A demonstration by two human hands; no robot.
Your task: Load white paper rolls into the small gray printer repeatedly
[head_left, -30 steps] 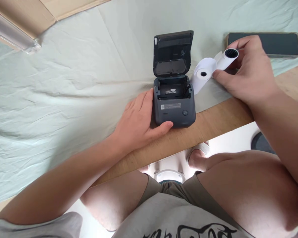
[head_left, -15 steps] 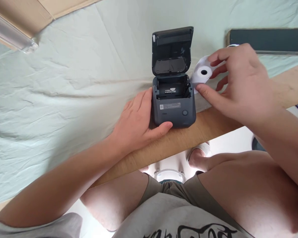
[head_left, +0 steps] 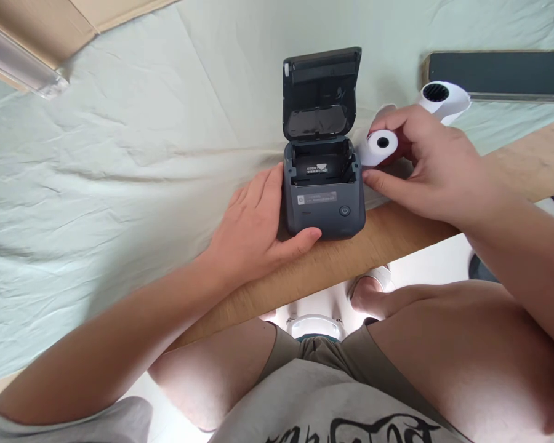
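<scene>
A small dark thermal printer (head_left: pixel 324 212) stands near the table's front edge, its lid (head_left: pixel 322 92) raised and its paper bay exposed. My left hand (head_left: pixel 253 227) steadies it, fingers along its left side and thumb across the lower front edge. Right beside the printer is a white paper roll (head_left: pixel 373 152) with a dark core hole facing me. My right hand (head_left: pixel 436 163) curls around this roll, index finger over the top and thumb below; some fingers are hidden behind it. Past that hand lies a second white roll (head_left: pixel 450 98) with a wider dark core and a loose paper end.
A dark-screened phone (head_left: pixel 498 74) lies at the back right, just behind the second roll. Pale green cloth (head_left: pixel 143 154) covers the table, wrinkled at left, with a bare wooden edge (head_left: pixel 268 295) in front. A cardboard box (head_left: pixel 69 27) and a clear plastic piece (head_left: pixel 23 58) occupy the far left corner.
My right hand has closed in around the paper roll, which has shifted slightly right and tilted. The second roll now shows more fully. My left hand and the printer stay almost unchanged.
</scene>
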